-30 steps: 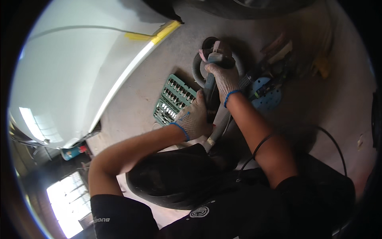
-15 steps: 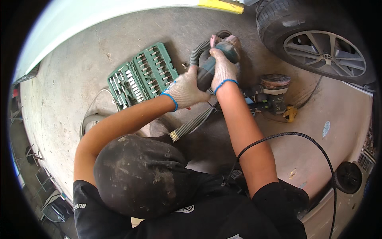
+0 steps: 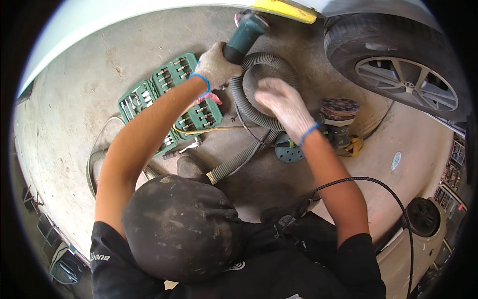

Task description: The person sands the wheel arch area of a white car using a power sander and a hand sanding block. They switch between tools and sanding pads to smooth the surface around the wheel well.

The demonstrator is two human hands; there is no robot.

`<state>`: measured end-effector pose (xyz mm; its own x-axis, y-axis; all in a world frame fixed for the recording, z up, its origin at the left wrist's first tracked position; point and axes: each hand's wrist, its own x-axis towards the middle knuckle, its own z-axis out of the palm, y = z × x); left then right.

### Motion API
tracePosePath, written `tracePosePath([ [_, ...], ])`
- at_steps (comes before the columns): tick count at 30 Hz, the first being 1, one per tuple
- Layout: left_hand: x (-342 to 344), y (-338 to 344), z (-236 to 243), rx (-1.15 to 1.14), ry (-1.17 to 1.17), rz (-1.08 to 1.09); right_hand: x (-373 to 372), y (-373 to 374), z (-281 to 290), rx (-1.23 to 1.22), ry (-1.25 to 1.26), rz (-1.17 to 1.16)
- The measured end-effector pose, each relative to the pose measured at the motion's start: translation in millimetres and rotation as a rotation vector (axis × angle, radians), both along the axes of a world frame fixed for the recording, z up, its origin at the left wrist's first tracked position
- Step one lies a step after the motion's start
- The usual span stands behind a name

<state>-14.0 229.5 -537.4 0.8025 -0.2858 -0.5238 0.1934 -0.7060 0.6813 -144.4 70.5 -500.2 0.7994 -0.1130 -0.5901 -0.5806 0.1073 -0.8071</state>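
Observation:
My left hand (image 3: 215, 67), in a knit glove with blue cuff, grips the dark green handheld power tool (image 3: 241, 40), whose head is raised near the pale body panel. My right hand (image 3: 279, 102), gloved too, is off the tool, slightly blurred over the coiled grey hose (image 3: 259, 61), fingers loosely extended and holding nothing visible. Below that hand lies a pad with holes (image 3: 290, 155), beside a sander (image 3: 341, 119). The open green socket case (image 3: 132, 97) lies left of the hose, partly hidden by my left forearm.
A pale body panel (image 3: 124, 10) with yellow tape (image 3: 281, 7) runs along the top. A car wheel (image 3: 393, 70) stands upper right on the concrete floor (image 3: 74, 134). A black cable (image 3: 383, 185) crosses my right arm. My dark-clad knee (image 3: 179, 224) is low centre.
My left hand has moved up and left with the tool. My right hand has let go of it and moved lower. The view has shifted, bringing the wheel into sight.

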Motion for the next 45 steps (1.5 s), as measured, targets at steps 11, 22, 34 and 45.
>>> tracePosePath([
  [11,58.1,9.3,-61.0,0.305,-0.316,-0.101,-93.8,-132.6,19.7,-0.838,-0.167,0.148],
  [22,66.4,-45.5,-42.3,0.365,-0.347,-0.122,-124.8,-210.7,13.2,-1.328,-0.097,0.058],
  [34,50.3,-26.2,-64.5,0.457,-0.385,-0.099,-145.3,-217.3,-7.6,-1.249,-0.027,0.08],
  [45,-16.4,23.6,-22.4,0.278,-0.427,-0.157,-149.4,-259.2,-57.5,-1.044,0.132,0.049],
])
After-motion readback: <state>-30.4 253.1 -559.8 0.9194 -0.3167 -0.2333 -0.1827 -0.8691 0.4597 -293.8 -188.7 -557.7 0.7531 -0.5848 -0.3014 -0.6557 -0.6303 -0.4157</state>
